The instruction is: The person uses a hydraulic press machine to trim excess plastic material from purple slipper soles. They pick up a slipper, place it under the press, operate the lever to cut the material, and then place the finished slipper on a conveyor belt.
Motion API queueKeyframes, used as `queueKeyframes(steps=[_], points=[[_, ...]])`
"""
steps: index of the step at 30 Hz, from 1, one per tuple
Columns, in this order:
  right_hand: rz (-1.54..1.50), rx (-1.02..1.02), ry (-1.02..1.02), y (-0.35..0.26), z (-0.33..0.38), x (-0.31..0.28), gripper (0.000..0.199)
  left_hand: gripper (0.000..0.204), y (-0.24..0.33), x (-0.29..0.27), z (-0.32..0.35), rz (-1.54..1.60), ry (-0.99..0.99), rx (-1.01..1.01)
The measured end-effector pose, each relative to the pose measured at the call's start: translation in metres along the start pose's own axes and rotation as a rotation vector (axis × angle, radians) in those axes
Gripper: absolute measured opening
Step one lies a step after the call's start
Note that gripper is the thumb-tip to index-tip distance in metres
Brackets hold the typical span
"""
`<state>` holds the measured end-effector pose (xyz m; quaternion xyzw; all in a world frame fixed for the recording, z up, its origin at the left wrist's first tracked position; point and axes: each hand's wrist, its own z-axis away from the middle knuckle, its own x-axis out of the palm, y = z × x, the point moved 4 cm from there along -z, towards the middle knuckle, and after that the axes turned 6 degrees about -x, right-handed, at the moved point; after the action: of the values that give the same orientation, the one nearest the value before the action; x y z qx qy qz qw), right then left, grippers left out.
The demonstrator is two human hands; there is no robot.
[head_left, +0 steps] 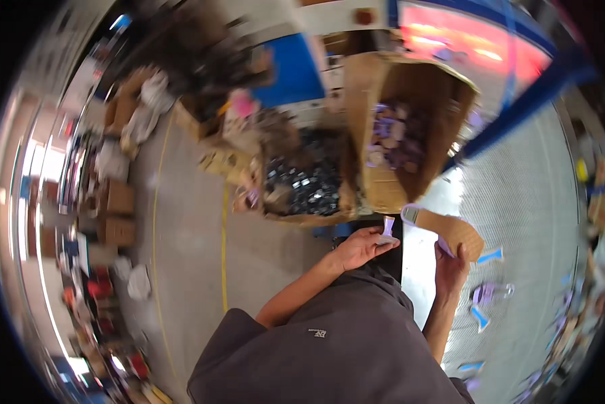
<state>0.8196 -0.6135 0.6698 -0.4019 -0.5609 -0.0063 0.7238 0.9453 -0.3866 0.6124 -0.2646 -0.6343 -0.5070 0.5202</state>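
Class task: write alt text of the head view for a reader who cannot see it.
A person's left hand pinches a small pale purple strip, while the right hand grips a flat brown cardboard piece over a grey worktable. Behind stand open cardboard boxes of parts.

1. Pretty bright overall, daylight-ish, with blown-out glare on the red panel up top and the windows at left.
2. Heavy motion blur everywhere, nothing crisp.
3. Fisheye bends the edges hard, with black corners.

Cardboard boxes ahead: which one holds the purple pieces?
The tall tilted box on the right; the low box beside it holds dark, shiny pieces.
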Motion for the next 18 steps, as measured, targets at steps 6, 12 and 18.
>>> queueKeyframes(steps=[6,12,18], points=[[-0.010,0.233,-0.338,0.055,-0.066,0.130,0.068,0.025,0.050,-0.021,0.055,-0.294,0.305,0.315],[-0.069,0.238,-0.452,0.116,-0.078,0.247,0.054,0.033,0.071,-0.036,0.112,-0.264,0.320,0.513],[-0.119,0.276,-0.424,0.149,-0.096,0.284,0.039,0.047,0.130,-0.021,0.129,-0.704,0.411,0.660]])
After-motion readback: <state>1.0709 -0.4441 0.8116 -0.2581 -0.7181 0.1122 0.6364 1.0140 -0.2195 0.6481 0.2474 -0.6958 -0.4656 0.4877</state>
